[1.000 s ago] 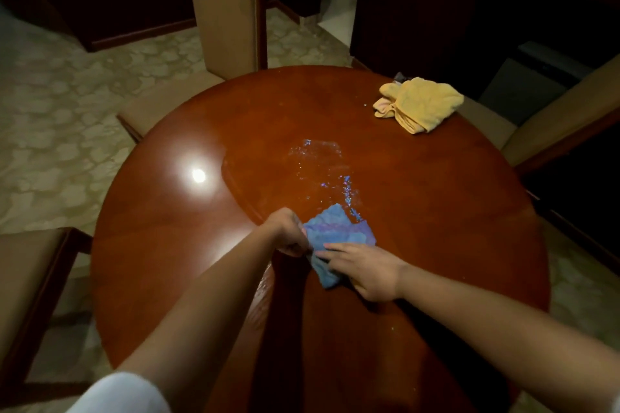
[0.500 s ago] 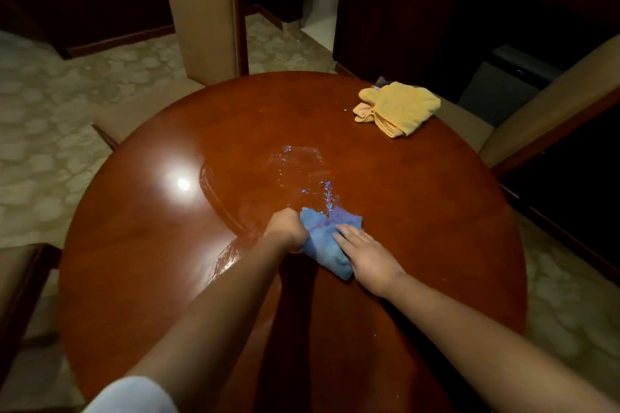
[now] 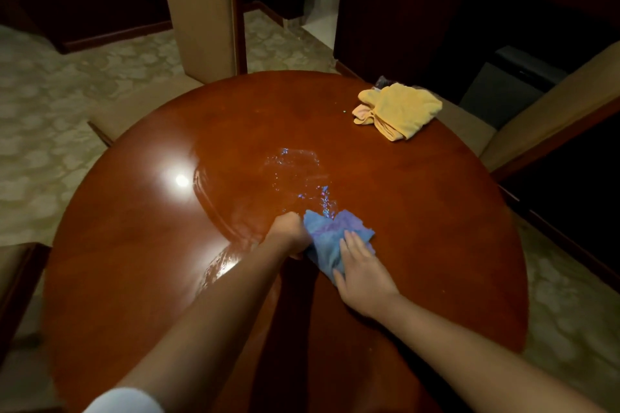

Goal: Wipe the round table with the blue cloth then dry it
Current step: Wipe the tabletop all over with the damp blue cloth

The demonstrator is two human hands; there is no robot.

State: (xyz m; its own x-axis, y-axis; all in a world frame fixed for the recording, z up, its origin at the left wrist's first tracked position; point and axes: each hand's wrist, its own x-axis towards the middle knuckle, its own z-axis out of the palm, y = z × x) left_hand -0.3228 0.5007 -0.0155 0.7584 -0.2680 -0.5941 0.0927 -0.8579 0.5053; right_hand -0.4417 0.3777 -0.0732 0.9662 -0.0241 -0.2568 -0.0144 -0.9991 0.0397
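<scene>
The blue cloth (image 3: 330, 236) lies bunched on the round wooden table (image 3: 436, 218) near its middle. My left hand (image 3: 288, 235) is closed as a fist on the cloth's left edge. My right hand (image 3: 360, 273) lies flat on the cloth's near right part, fingers together and pressing it down. A wet patch (image 3: 295, 174) with glinting drops spreads just beyond the cloth. A crumpled yellow cloth (image 3: 399, 111) rests at the far right edge of the table.
Beige upholstered chairs stand around the table: one at the back (image 3: 201, 10), one at the right (image 3: 550, 111), one at the left edge (image 3: 13, 278). A lamp's glare (image 3: 182, 180) shines on the tabletop's left. Patterned carpet (image 3: 50, 131) surrounds the table.
Both hands have shifted slightly forward with the blue cloth toward the wet patch. My right hand has turned from lying across the cloth to pointing forward over it.
</scene>
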